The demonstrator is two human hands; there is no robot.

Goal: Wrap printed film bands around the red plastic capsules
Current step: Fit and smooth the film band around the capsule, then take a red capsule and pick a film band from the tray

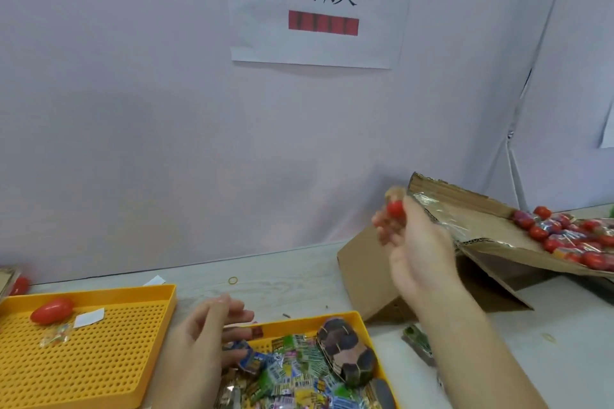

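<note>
Red and glossy, the capsule (395, 209) sits pinched in the fingertips of the right hand (418, 249), raised above the table. It's blurry up there, so I can't tell whether a band is on it; something pale smears just above it and that's all I can make out.

Down low, the left hand (199, 335) hovers with fingers loosely extended, grasping nothing, its fingertips just over the near edge of a yellow tray (362, 325) full of printed film bands (292, 362). Those are crinkly little pieces in green, yellow and blue, with print too small to read. A dark bundle (345, 352) of stacked bands, held by thin elastics, lies on top of them. The tray's lower part is cut off by the frame.

Left of the left hand is a second yellow tray (99, 359), hard plastic with a perforated floor. In it lie an egg-shaped red capsule (51, 310), a white paper slip (89, 317) and a tiny clear bag (56, 335) of something colourful.

Beyond the right hand, a torn corrugated cardboard box (481, 219) leans tilted, lined with shiny clear film, holding a heap of wrapped capsules (571, 239) that runs off the right edge. A rubber band (233, 280) lies on the pale tabletop (299, 279) beyond the left hand.
</note>
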